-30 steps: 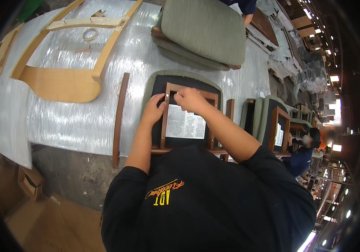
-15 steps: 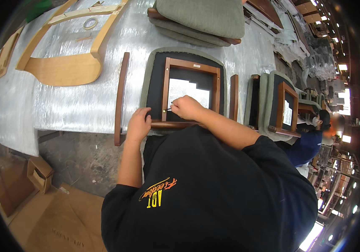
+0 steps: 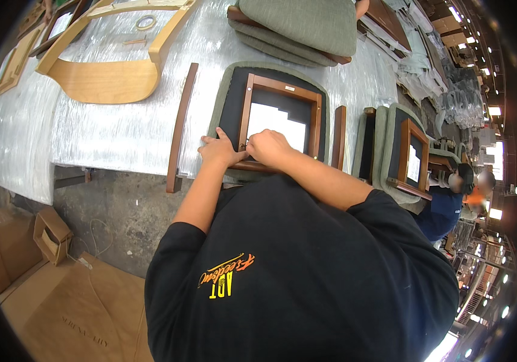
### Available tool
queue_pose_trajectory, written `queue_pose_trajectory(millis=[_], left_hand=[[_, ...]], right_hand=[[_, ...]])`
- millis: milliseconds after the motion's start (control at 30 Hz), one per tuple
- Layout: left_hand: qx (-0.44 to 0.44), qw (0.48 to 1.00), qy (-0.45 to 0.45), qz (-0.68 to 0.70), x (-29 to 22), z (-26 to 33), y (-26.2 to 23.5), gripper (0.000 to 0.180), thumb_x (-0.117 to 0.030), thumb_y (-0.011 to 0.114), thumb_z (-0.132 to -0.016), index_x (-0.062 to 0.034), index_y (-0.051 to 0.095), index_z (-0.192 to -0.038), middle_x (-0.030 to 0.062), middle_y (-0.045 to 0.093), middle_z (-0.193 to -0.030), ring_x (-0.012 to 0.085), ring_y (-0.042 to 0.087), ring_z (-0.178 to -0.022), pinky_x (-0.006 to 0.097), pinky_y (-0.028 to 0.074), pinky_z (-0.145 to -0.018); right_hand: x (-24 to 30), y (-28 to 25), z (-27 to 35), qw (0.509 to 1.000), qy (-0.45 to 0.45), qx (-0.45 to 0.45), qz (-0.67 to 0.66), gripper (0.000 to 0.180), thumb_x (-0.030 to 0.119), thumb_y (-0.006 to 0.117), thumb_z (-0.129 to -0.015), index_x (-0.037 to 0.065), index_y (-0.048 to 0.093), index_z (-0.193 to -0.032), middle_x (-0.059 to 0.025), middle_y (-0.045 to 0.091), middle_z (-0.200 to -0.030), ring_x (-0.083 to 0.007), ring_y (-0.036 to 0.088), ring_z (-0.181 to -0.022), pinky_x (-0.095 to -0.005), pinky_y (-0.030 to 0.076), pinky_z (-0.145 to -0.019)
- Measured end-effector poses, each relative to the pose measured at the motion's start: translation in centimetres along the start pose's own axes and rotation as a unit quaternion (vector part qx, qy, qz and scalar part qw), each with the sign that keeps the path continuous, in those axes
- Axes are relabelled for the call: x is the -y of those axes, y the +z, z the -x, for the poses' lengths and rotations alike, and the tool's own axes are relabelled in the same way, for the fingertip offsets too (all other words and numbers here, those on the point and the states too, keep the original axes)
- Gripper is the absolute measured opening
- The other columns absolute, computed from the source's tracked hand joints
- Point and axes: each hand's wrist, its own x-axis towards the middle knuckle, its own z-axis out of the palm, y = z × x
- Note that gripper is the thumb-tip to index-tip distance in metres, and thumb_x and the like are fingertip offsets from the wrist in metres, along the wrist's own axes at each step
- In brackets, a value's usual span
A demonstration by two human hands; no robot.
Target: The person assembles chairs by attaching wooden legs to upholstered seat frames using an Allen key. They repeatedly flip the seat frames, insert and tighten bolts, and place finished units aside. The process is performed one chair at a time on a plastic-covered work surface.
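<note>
An upside-down seat cushion (image 3: 228, 96) with green edging, black underside and a brown wooden frame (image 3: 315, 114) lies on the silver-covered table (image 3: 113, 139). A white paper sheet (image 3: 276, 123) lies inside the frame. My left hand (image 3: 219, 151) presses flat on the cushion's near left corner. My right hand (image 3: 267, 148) is curled at the frame's near rail, fingers closed; a small item may be pinched there, but I cannot make it out. My torso hides the cushion's near edge.
A dark curved wooden rail (image 3: 178, 130) lies left of the cushion, a light wooden chair frame (image 3: 104, 78) beyond it. Stacked green cushions (image 3: 306, 27) sit at the far side. More framed seats (image 3: 406, 154) stand right, near another person (image 3: 451, 199). Cardboard boxes (image 3: 47, 235) are on the floor.
Both hands have moved from the far side of the frame down to its near rail. The view has shifted, so the cushion now sits higher in the picture.
</note>
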Motion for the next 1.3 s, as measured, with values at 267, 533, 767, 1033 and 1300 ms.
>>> queue_pose_trajectory(millis=[267,533,767,1033,1300], left_hand=[[-0.01,1.0,0.013,0.007,0.0,-0.3,0.3,0.13,-0.081,0.068,-0.08,0.0082,0.026,-0.164,0.0447,0.043,-0.154,0.0527,0.042,-0.149,0.062,0.04,-0.116],[-0.018,1.0,0.02,0.007,0.4,-0.1,0.1,0.125,-0.078,0.071,-0.081,0.0074,0.032,-0.163,0.0417,0.049,-0.15,0.0509,0.046,-0.146,0.06,0.042,-0.113],[-0.024,0.999,0.022,0.006,0.6,-0.4,0.6,0.124,-0.079,0.071,-0.08,0.0072,0.034,-0.162,0.0408,0.05,-0.15,0.0516,0.046,-0.146,0.06,0.042,-0.112],[-0.038,0.999,0.018,0.001,0.4,-0.3,1.0,0.124,-0.08,0.068,-0.081,0.0068,0.033,-0.163,0.0403,0.049,-0.152,0.0519,0.044,-0.148,0.06,0.041,-0.114],[-0.031,0.999,0.015,-0.003,0.4,-0.2,0.8,0.125,-0.079,0.068,-0.08,0.0054,0.03,-0.164,0.0416,0.045,-0.155,0.0518,0.041,-0.15,0.06,0.04,-0.115]], right_hand=[[0.3,-0.3,-3.6,0.934,0.204,0.232,-0.18,0.037,0.025,0.05,-0.099,0.003,0.077,-0.087,-0.0099,0.074,-0.066,-0.0301,0.074,-0.072,-0.0457,0.061,-0.078],[0.8,0.0,-3.7,0.981,0.038,0.181,0.054,0.03,0.024,0.056,-0.099,0.004,0.079,-0.095,-0.0201,0.078,-0.1,-0.0337,0.076,-0.099,-0.0436,0.06,-0.084],[1.4,-0.4,-3.0,0.959,-0.115,0.169,0.195,0.014,0.011,0.069,-0.087,0.007,0.08,-0.096,-0.0192,0.078,-0.097,-0.0358,0.076,-0.1,-0.0454,0.061,-0.084],[0.8,-1.4,-4.0,0.97,-0.041,0.199,0.135,0.027,0.02,0.06,-0.092,0.0,0.077,-0.087,-0.0181,0.079,-0.09,-0.0369,0.077,-0.09,-0.0459,0.061,-0.084],[0.4,-1.1,-5.0,0.932,0.177,0.286,-0.138,0.039,0.027,0.051,-0.1,-0.001,0.075,-0.087,-0.0141,0.074,-0.067,-0.0225,0.071,-0.061,-0.0392,0.062,-0.068]])
